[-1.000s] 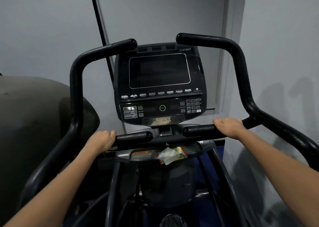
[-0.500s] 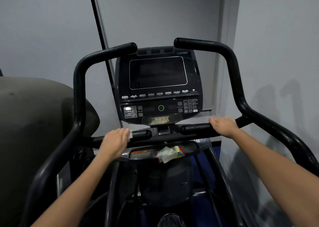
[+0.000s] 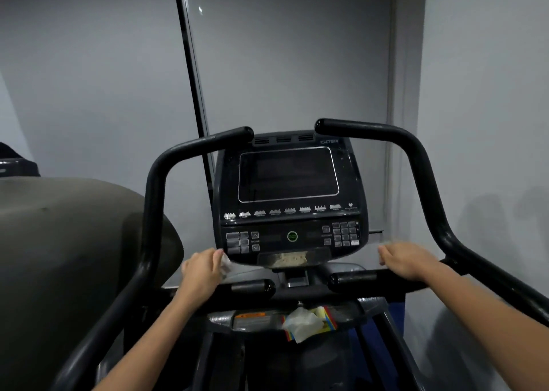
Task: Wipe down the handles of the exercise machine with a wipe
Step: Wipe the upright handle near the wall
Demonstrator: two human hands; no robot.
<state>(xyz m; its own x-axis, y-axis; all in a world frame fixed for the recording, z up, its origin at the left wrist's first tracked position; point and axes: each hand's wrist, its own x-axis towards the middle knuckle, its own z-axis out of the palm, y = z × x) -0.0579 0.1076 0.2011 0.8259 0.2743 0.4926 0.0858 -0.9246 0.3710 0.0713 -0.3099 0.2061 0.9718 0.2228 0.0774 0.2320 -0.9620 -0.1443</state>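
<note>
My left hand (image 3: 202, 275) is curled around a small white wipe (image 3: 226, 263). A bit of the wipe pokes out past my fingers, just under the left corner of the big black screen box (image 3: 289, 200). That hand sits on top of the short left handle (image 3: 251, 286), below the screen box. My right hand (image 3: 407, 261) is below the right corner of the screen box, with the fingers loose and spread out, resting over the short right handle (image 3: 356, 278). It holds nothing. Two long curved handles (image 3: 154, 200) go up on both sides of the screen box. Under the screen box there is a little tray (image 3: 225, 321) with a crumpled wrapper (image 3: 309, 324) in it.
</note>
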